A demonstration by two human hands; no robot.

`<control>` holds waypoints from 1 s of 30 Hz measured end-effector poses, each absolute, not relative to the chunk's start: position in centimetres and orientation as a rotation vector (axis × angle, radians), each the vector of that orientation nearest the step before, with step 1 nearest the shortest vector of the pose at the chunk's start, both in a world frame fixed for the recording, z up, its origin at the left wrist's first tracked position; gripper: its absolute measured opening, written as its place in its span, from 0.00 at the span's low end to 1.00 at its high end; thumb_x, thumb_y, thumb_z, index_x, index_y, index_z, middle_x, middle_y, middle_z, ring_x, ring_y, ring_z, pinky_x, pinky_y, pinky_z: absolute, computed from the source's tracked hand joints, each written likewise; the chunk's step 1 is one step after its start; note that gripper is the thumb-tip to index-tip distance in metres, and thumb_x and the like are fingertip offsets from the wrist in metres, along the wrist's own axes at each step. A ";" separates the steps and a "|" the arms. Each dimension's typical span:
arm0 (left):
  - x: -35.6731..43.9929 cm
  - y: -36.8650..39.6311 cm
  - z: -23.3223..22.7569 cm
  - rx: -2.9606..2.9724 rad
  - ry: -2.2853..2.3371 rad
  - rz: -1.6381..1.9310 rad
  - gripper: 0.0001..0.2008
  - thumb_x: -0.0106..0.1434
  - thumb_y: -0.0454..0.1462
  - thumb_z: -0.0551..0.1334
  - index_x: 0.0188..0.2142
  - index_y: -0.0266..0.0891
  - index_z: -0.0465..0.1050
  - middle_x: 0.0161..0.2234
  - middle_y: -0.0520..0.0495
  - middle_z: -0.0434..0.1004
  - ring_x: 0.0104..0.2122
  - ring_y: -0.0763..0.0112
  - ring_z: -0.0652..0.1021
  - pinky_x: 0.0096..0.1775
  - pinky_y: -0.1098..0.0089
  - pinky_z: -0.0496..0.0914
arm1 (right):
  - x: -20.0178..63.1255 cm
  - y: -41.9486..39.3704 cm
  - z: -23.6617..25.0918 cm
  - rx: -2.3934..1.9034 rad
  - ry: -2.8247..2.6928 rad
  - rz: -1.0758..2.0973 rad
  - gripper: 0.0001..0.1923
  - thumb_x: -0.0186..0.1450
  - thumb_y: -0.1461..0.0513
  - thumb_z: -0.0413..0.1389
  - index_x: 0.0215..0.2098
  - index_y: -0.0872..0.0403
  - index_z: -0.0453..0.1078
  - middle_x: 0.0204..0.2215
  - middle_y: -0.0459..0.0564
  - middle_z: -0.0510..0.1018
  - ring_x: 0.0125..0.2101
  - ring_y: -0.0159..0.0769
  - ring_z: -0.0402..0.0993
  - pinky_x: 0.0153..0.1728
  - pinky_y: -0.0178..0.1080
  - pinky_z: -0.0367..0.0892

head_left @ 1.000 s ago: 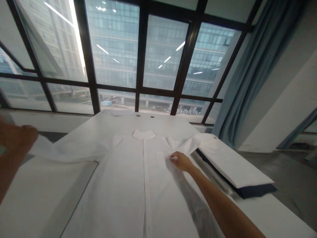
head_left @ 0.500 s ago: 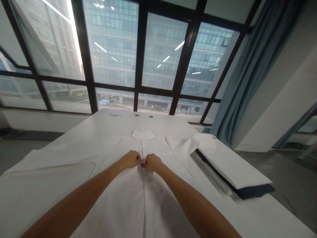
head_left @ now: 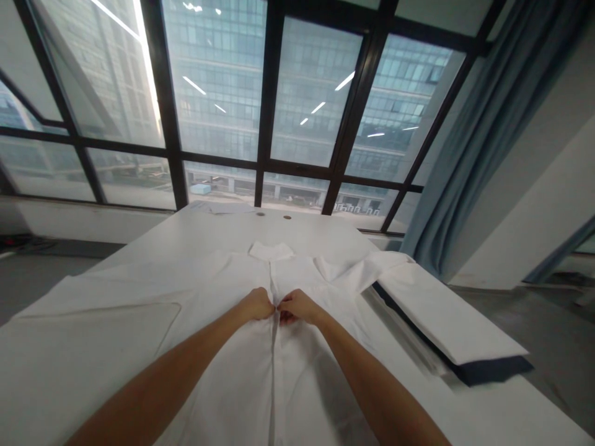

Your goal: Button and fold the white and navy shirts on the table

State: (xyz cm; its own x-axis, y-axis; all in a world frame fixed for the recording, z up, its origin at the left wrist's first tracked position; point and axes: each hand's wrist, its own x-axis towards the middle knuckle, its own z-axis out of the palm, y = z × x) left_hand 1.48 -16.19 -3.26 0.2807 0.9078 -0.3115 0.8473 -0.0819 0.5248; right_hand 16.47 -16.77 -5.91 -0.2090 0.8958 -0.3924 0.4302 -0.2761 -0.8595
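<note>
Shirt: one, white [head_left: 223,347], laid flat and face up on the table, collar toward the window, sleeves spread to either side.
Placket: one [head_left: 273,371], running down the shirt's middle from the collar.
Collar: one [head_left: 271,250], at the far end of the shirt.
Hands: two, both bare, meeting at the placket a little below the collar.
Left hand: [head_left: 257,305] forearm reaching in from lower left, fingers curled and pinched on the shirt fabric at the placket.
Right hand: [head_left: 297,307] forearm reaching in from lower right, fingers curled and pinched on the same spot, knuckles touching the left hand.
Table: one, white [head_left: 56,365].
Folded stack: one [head_left: 446,322], white over a dark layer, on the table's right, with the shirt's right sleeve lying over its near end.
Window: one wall of panes, dark frames [head_left: 267,105].
Curtain: one, blue [head_left: 483,124], at right.
</note>
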 end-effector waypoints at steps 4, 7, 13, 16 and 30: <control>1.0 -15.7 -4.3 1.824 1.487 0.202 0.14 0.54 0.37 0.58 0.14 0.38 0.64 0.08 0.55 0.57 0.12 0.76 0.63 0.19 0.74 0.56 | 16.2 -17.1 -5.7 -1.591 -1.486 1.499 0.13 0.57 0.69 0.50 0.16 0.57 0.68 0.13 0.46 0.74 0.15 0.28 0.70 0.18 0.27 0.65; 0.3 -15.4 -5.7 1.667 1.376 0.372 0.14 0.55 0.41 0.57 0.17 0.37 0.66 0.09 0.57 0.58 0.11 0.78 0.60 0.17 0.75 0.52 | 16.3 -17.4 -6.4 -1.525 -1.425 1.449 0.11 0.57 0.68 0.51 0.18 0.57 0.68 0.15 0.45 0.75 0.17 0.28 0.72 0.19 0.28 0.66; -0.1 -16.0 -6.6 1.604 1.216 0.538 0.14 0.54 0.42 0.55 0.17 0.37 0.64 0.13 0.55 0.63 0.11 0.80 0.60 0.16 0.75 0.52 | 16.4 -18.1 -8.2 -1.377 -1.409 1.317 0.09 0.58 0.60 0.54 0.21 0.55 0.66 0.16 0.44 0.74 0.18 0.29 0.72 0.18 0.28 0.63; 0.1 -16.4 -6.4 1.657 1.205 0.542 0.14 0.55 0.41 0.54 0.17 0.37 0.64 0.13 0.55 0.63 0.12 0.79 0.61 0.17 0.75 0.52 | 16.3 -18.4 -8.4 -1.358 -1.454 1.258 0.10 0.57 0.58 0.54 0.22 0.55 0.66 0.15 0.43 0.73 0.17 0.28 0.70 0.17 0.29 0.61; 0.0 -16.1 -8.6 1.687 1.170 0.574 0.15 0.58 0.47 0.52 0.25 0.38 0.64 0.20 0.54 0.70 0.13 0.79 0.65 0.17 0.75 0.57 | 15.7 -18.3 -8.1 -1.482 -1.588 1.131 0.03 0.56 0.62 0.54 0.28 0.54 0.64 0.15 0.40 0.72 0.15 0.29 0.71 0.14 0.27 0.57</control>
